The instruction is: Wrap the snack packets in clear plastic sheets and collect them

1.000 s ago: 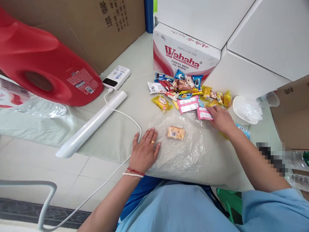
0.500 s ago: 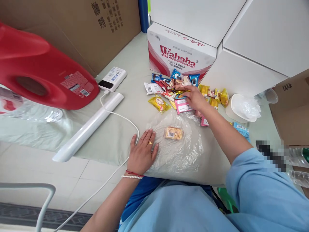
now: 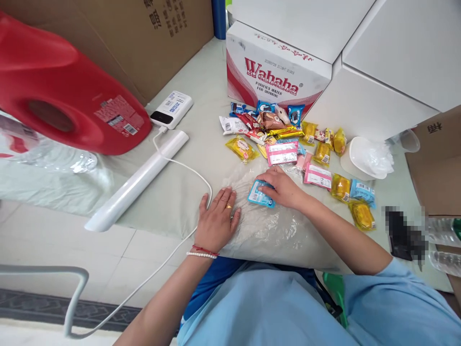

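Noted left hand (image 3: 216, 222) flat, palm down, fingers (image 3: 225, 197) nearly straight and pointing forward. Logged little finger apart from the middle three, thumb (image 3: 236, 218) spread toward the right hand (image 3: 284, 189). Saw left forearm (image 3: 165, 288) bare, slanting forward and inward from lower left, roughly in line with the hand. Found right hand turned across the front, back uppermost, fingers directed leftward. Recorded right thumb and fingers bent toward each other in a pinch; palm hidden from view. Saw right forearm (image 3: 338, 228) bare, angled inward from the right, wrist nearly straight. Marked both hands near each other but apart.
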`<state>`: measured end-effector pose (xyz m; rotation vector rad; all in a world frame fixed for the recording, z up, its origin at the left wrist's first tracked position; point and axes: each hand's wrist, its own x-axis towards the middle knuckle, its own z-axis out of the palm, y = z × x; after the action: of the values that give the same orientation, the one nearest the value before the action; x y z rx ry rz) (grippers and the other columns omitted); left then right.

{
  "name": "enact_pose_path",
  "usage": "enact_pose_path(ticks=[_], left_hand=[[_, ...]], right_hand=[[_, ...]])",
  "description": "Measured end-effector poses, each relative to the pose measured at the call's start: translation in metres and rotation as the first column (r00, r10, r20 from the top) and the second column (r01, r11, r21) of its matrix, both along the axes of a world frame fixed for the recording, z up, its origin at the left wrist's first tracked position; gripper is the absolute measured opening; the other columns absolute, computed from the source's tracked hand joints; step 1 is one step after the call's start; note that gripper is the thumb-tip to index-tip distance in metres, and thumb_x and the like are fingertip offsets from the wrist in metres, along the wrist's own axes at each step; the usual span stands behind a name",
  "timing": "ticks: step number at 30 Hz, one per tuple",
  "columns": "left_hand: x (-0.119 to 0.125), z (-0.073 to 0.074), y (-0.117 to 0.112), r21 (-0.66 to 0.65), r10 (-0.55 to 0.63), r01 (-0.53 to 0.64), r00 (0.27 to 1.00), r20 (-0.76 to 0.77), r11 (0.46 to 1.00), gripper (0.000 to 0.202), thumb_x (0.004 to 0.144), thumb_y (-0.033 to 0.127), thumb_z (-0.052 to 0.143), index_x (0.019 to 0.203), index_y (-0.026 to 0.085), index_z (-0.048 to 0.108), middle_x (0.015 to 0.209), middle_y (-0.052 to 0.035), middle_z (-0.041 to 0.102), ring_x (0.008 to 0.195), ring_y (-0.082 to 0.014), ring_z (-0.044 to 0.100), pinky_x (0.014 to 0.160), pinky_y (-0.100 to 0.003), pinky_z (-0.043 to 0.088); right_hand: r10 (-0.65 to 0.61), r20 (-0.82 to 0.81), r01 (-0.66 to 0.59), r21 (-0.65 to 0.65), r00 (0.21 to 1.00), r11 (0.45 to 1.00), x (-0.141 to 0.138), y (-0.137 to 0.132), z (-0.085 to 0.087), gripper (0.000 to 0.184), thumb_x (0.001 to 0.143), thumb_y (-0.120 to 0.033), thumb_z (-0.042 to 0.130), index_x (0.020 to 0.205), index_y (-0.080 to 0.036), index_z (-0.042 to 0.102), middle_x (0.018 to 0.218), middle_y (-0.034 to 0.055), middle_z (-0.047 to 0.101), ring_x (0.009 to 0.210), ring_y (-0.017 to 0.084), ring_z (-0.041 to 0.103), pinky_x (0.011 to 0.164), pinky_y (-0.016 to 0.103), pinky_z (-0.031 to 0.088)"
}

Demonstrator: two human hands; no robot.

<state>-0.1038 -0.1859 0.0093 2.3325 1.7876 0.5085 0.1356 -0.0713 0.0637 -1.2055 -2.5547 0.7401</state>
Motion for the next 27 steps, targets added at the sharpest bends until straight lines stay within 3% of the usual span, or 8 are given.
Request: enact_pose_path(ticks=[5, 9, 14, 20, 24, 27], left_hand=[[0.000, -0.001, -0.001, -0.004, 0.005, -0.005, 1.000, 0.015, 1.000, 0.051, 0.108, 0.038, 0.042, 0.154, 0.020, 0.052, 0.161, -0.0131, 0.053, 0.150, -0.0304, 0.050, 0.128, -0.060, 0.020], [-0.001, -0.002, -0.001, -0.009, 0.006, -0.006, 1.000, 0.027, 1.000, 0.051, 0.108, 0.038, 0.042, 0.154, 0.020, 0.052, 0.161, -0.0131, 0.053, 0.149, -0.0306, 0.050, 0.128, -0.061, 0.020], [-0.001, -0.002, -0.001, -0.017, 0.010, -0.010, 1.000, 0.027, 1.000, 0.051, 0.108, 0.038, 0.041, 0.154, 0.019, 0.052, 0.161, -0.0131, 0.053, 0.149, -0.0306, 0.050, 0.129, -0.061, 0.020], [-0.001, -0.002, -0.001, -0.014, 0.010, -0.010, 0.999, 0.044, 1.000, 0.051, 0.107, 0.037, 0.042, 0.155, 0.021, 0.051, 0.161, -0.0132, 0.053, 0.149, -0.0309, 0.050, 0.129, -0.061, 0.020], [-0.004, -0.003, -0.001, -0.017, 0.010, -0.009, 0.999, 0.042, 1.000, 0.052, 0.109, 0.037, 0.039, 0.156, 0.019, 0.050, 0.163, -0.0150, 0.049, 0.150, -0.0318, 0.049, 0.128, -0.061, 0.024], [-0.008, -0.001, -0.004, 0.040, 0.006, -0.008, 0.999, 0.052, 0.999, 0.052, 0.108, 0.035, 0.040, 0.157, 0.020, 0.048, 0.167, -0.0158, 0.043, 0.155, -0.0320, 0.043, 0.127, -0.059, 0.026]], right_hand=[[-0.142, -0.043, 0.146, 0.110, 0.989, 0.983, -0.005, -0.012, -0.009, 0.040, 0.103, -0.043, 0.057, 0.132, -0.018, 0.068, 0.118, 0.0144, 0.071, 0.118, 0.033, 0.056, 0.106, 0.050, 0.046], [-0.094, 0.078, 0.082, 0.144, 0.992, 0.986, -0.003, -0.034, -0.003, 0.066, 0.094, -0.056, 0.070, 0.148, -0.019, 0.057, 0.141, 0.0169, 0.062, 0.135, 0.038, 0.048, 0.113, 0.056, 0.042], [-0.103, 0.262, 0.060, 0.167, 0.959, 0.984, -0.003, -0.054, -0.009, 0.064, 0.090, -0.026, 0.074, 0.151, -0.017, 0.055, 0.135, 0.0192, 0.063, 0.132, 0.039, 0.048, 0.111, 0.055, 0.043], [-0.079, 0.212, 0.039, 0.186, 0.974, 0.982, 0.004, -0.056, -0.019, 0.069, 0.089, -0.026, 0.074, 0.154, -0.019, 0.053, 0.135, 0.0189, 0.060, 0.135, 0.038, 0.045, 0.114, 0.056, 0.041], [-0.067, 0.221, 0.032, 0.158, 0.973, 0.987, 0.001, -0.050, -0.019, 0.073, 0.090, -0.039, 0.076, 0.156, -0.022, 0.049, 0.143, 0.0186, 0.057, 0.144, 0.040, 0.041, 0.122, 0.067, 0.029], [-0.043, 0.169, 0.019, 0.141, 0.985, 0.990, 0.014, -0.056, -0.007, 0.084, 0.091, -0.051, 0.076, 0.162, -0.026, 0.039, 0.158, 0.0178, 0.047, 0.153, 0.042, 0.033, 0.124, 0.073, 0.021]])
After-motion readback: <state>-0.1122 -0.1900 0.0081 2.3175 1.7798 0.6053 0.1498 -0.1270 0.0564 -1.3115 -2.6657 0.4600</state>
